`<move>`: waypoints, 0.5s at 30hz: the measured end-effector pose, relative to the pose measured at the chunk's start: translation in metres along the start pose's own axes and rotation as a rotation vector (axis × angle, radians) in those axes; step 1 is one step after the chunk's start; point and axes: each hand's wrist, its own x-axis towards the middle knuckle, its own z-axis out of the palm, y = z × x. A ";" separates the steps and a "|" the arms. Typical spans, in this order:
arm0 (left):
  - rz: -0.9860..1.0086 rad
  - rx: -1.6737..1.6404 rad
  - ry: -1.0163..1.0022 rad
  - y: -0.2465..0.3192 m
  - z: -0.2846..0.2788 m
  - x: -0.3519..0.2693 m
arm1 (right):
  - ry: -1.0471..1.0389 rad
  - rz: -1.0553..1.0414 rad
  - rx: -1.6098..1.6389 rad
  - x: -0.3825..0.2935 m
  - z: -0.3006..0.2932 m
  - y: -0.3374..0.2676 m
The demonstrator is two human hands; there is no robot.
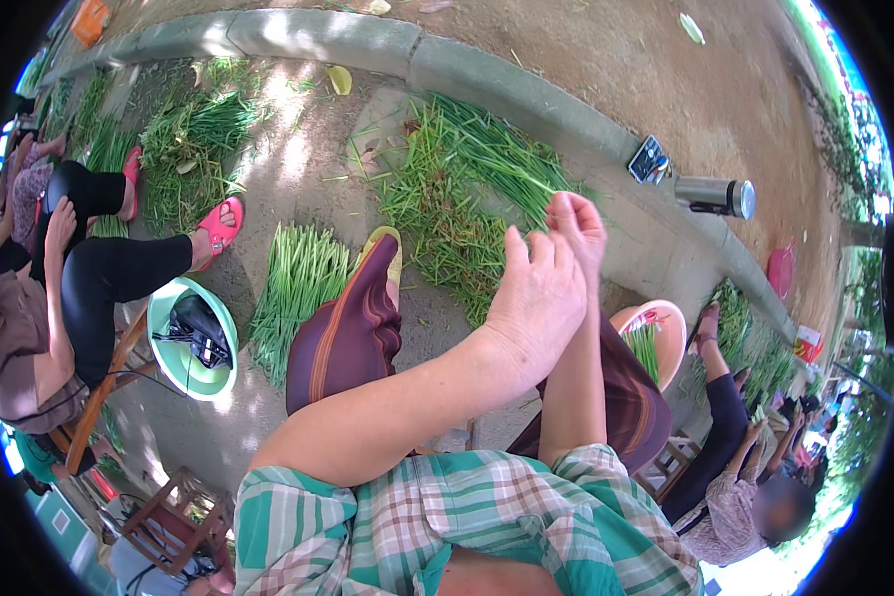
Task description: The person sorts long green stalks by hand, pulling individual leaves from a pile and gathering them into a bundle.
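Note:
My right hand [579, 227] pinches the pale end of a thin green stalk [540, 181] between thumb and fingertips. Across my right wrist lies my left hand [540, 298], its fingers bent; its palm side is hidden, so whether it holds anything is unclear. Beyond the hands, long chive-like green stalks [492, 141] lie on the ground by the curb. Loose trimmed leaves and yellowed scraps [447, 216] are heaped nearer to me. Left of my yellow shoe [392, 253], a neat bundle of stalks [298, 283] lies on the concrete.
A mint-green basin [231, 328] with a black bag stands left. A peach bucket [674, 335] holding stalks is right. On the curb [536, 97] rest a steel thermos [704, 195] and a phone-like object [647, 159]. People sit on both sides, one wearing pink sandals [222, 223].

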 end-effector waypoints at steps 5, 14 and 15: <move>-0.158 -0.092 0.379 -0.021 -0.011 0.007 | -0.055 -0.218 0.042 -0.017 0.017 -0.075; -0.272 -0.771 0.417 -0.048 -0.038 0.013 | 0.008 -0.247 0.167 -0.042 0.039 -0.138; -0.300 -0.896 0.391 -0.048 -0.042 0.013 | 0.005 -0.251 0.148 -0.041 0.042 -0.146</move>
